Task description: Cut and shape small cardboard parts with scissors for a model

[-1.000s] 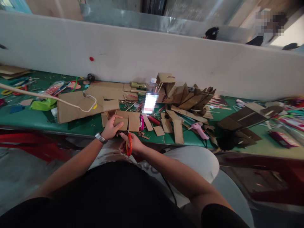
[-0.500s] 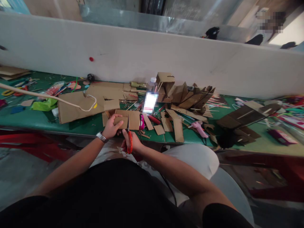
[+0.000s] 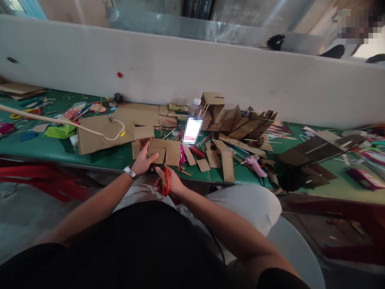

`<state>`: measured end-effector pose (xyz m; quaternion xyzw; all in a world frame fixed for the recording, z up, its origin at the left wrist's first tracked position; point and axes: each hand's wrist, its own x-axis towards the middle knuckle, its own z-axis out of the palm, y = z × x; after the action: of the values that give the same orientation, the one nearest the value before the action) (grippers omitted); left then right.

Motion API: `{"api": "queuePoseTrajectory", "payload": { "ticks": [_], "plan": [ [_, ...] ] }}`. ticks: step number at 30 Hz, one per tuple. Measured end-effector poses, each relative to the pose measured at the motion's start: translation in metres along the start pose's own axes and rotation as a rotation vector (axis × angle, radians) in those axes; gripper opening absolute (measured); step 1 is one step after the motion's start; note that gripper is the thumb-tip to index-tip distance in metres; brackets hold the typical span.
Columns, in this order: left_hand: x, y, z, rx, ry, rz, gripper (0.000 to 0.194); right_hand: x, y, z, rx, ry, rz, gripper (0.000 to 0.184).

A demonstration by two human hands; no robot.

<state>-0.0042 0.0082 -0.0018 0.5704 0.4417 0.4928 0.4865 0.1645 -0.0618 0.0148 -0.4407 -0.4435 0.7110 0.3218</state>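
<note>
A bent piece of brown cardboard (image 3: 173, 153) is held at the front edge of the green table, with a slit running down its face. My left hand (image 3: 142, 162) grips its left side, thumb lying over the front and the index finger pointing up along the edge. The other left fingers are partly hidden behind the cardboard. Orange-red scissors (image 3: 166, 181) are in my right hand (image 3: 175, 183), closed round the handles. Their blades point away from me, at the lower edge of the cardboard by the slit.
Cardboard scraps (image 3: 228, 165), a pink glue gun (image 3: 255, 165) and a bright phone (image 3: 192, 130) lie on the green table (image 3: 114, 161). Behind stand a bottle (image 3: 196, 107) and cardboard structures (image 3: 212, 105). A pale cord (image 3: 57, 119) crosses the left side. A white partition (image 3: 168, 64) bounds the back.
My left index finger has straightened upward along the cardboard's edge. The scissor blades sit lower on the cardboard, and the slit shows more. The whole view has shifted slightly.
</note>
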Motion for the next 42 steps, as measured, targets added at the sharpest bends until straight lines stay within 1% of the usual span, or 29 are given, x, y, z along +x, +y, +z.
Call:
{"api": "queuePoseTrajectory", "payload": {
  "ticks": [5, 10, 13, 16, 19, 22, 26, 29, 32, 35, 39, 42],
  "plan": [
    [0.001, -0.004, -0.001, -0.032, -0.009, -0.008, 0.085, -0.009, -0.002, 0.003, 0.109, 0.004, 0.033, 0.041],
    [0.002, -0.009, -0.002, -0.069, -0.006, -0.016, 0.088, -0.017, -0.007, -0.001, 0.193, -0.02, 0.074, 0.045],
    [0.003, -0.009, -0.003, -0.099, -0.011, -0.028, 0.089, -0.02, -0.019, -0.01, 0.206, -0.073, 0.124, 0.043],
    [0.004, -0.007, -0.003, -0.136, 0.023, -0.051, 0.091, -0.023, -0.036, -0.022, 0.216, -0.153, 0.182, 0.037],
    [0.004, -0.006, -0.002, -0.181, 0.051, -0.057, 0.094, -0.025, -0.051, -0.032, 0.258, -0.194, 0.183, 0.033],
    [0.005, -0.006, -0.001, -0.214, 0.058, -0.039, 0.092, -0.027, -0.058, -0.036, 0.311, -0.235, 0.164, 0.032],
    [0.005, -0.005, -0.002, -0.242, 0.06, -0.042, 0.095, -0.032, -0.051, -0.03, 0.377, -0.233, 0.12, 0.037],
    [0.004, -0.004, -0.002, -0.231, 0.049, -0.057, 0.099, -0.033, -0.037, -0.022, 0.375, -0.22, 0.074, 0.036],
    [0.004, -0.004, -0.002, -0.222, 0.047, -0.053, 0.098, -0.032, -0.022, -0.015, 0.344, -0.197, 0.059, 0.034],
    [0.003, -0.004, -0.003, -0.236, 0.065, -0.049, 0.097, -0.029, -0.013, -0.01, 0.347, -0.164, 0.05, 0.035],
    [0.003, -0.005, -0.004, -0.228, 0.059, -0.069, 0.1, -0.029, -0.009, -0.005, 0.379, -0.162, 0.028, 0.032],
    [0.004, -0.004, -0.003, -0.235, 0.075, -0.054, 0.097, -0.032, -0.008, -0.001, 0.39, -0.158, 0.004, 0.031]
  ]
}}
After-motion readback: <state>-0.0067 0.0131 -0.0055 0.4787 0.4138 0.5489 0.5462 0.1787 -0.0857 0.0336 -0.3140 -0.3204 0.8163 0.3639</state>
